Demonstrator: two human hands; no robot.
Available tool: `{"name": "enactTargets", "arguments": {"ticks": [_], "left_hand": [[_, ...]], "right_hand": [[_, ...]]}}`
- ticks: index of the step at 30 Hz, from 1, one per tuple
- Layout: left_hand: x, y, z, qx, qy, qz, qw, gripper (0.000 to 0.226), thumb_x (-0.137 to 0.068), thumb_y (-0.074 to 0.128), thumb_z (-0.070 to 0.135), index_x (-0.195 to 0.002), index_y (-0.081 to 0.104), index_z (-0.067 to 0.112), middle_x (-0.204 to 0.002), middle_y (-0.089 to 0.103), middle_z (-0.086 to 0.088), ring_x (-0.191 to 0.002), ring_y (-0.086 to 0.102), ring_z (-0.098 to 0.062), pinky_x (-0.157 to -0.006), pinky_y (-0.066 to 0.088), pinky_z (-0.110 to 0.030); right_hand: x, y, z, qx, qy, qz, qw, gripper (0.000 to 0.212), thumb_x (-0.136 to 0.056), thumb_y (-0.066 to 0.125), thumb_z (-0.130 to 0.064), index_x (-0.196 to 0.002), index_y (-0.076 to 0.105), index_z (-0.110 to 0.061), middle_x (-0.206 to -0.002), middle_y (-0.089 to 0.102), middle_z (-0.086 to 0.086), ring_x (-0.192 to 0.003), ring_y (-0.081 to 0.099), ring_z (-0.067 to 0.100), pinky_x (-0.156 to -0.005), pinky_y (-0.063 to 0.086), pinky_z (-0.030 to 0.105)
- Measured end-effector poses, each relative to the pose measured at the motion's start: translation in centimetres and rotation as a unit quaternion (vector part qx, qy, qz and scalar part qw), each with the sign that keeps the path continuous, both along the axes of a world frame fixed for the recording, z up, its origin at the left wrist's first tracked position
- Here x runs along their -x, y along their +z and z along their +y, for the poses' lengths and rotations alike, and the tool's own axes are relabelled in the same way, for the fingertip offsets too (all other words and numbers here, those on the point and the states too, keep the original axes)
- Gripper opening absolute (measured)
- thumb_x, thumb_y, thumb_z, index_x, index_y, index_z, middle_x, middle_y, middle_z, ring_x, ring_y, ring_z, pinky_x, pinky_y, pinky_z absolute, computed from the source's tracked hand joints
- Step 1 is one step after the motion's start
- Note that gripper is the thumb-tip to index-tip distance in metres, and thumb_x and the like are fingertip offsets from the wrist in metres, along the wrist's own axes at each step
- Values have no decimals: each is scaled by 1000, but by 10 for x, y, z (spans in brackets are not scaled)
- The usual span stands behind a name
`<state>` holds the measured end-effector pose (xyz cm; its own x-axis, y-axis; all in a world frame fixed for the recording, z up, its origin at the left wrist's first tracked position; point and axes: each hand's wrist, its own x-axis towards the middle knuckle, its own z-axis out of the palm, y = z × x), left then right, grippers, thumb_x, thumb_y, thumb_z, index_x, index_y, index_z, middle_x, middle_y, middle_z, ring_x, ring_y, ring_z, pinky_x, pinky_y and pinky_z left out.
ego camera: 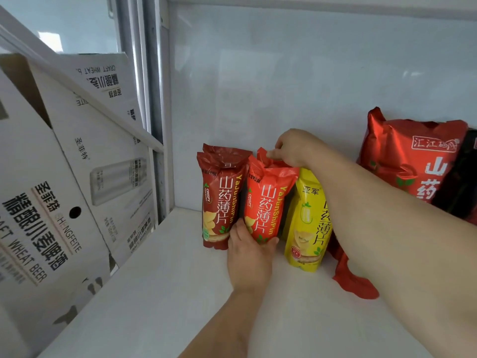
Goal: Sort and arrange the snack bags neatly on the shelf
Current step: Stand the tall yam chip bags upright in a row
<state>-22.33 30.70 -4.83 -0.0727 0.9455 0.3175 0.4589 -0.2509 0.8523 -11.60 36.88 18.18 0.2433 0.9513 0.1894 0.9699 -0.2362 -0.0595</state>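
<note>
Your left hand (249,257) cups the bottom of the bright red snack bag (265,202), its fingers curled round the lower end, thumb at the bag's left edge and fingertips showing at its right. Your right hand (294,148) reaches over from the right and pinches the crimped top of that same bag, fingers closed on the foil. The bag stands upright on the white shelf (165,293), held between your two hands.

Just left of your left thumb stands a dark red snack bag (219,197), upright and touching the bright red one along its side; a second dark red top shows behind it. Right of your left fingertips, and under your right forearm, stands a yellow snack bag (308,223), upright, partly hidden by the arm. Below the forearm, further right, a red bag end (353,280) lies flat on the shelf; how much bag is attached you cannot tell. Well to the right of your right fingers, a large red snack bag (407,161) leans against the white back wall (284,73), with a dark bag (462,192) overlapping its right side.

Far to the left of both hands, white cardboard beer cartons (64,202) lean tilted beside the shelf's metal upright (160,99).
</note>
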Motion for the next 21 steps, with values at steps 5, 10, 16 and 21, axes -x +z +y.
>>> {"name": "enactTargets", "arguments": {"ticks": [5, 10, 16, 21], "left_hand": [[1, -3, 3, -7, 0, -2, 1000, 92, -78, 76, 54, -149, 30, 16, -143, 44, -2, -131, 47, -20, -100, 50, -39], [2, -4, 3, -9, -6, 4, 1000, 92, -79, 74, 56, -150, 29, 19, -144, 41, 1, -132, 45, -17, -101, 50, -37], [3, -2, 1, -15, 8, 30, 999, 90, -78, 74, 59, -147, 33, 18, -138, 45, 0, -126, 49, -17, -98, 51, -35], [3, 0, 0, -17, 18, 35, 999, 90, -76, 76, 58, -145, 38, 16, -135, 48, -2, -124, 52, -19, -96, 51, -36]], "right_hand": [[5, -4, 15, 23, 18, -8, 1000, 49, -88, 60, -55, -108, 72, -11, -102, 67, 8, -94, 62, 28, -78, 50, 34], [5, -4, 12, 15, 55, 10, 998, 34, -93, 62, -36, -117, 72, -13, -119, 66, 8, -108, 60, 26, -92, 50, 35], [0, -5, 7, -2, 101, 88, 991, 20, -92, 67, -21, -110, 73, -19, -114, 70, 2, -104, 63, 19, -88, 49, 29], [0, -6, 5, 2, 122, 97, 988, 24, -97, 60, -26, -118, 70, -20, -124, 67, 3, -110, 59, 18, -93, 46, 28]]}}
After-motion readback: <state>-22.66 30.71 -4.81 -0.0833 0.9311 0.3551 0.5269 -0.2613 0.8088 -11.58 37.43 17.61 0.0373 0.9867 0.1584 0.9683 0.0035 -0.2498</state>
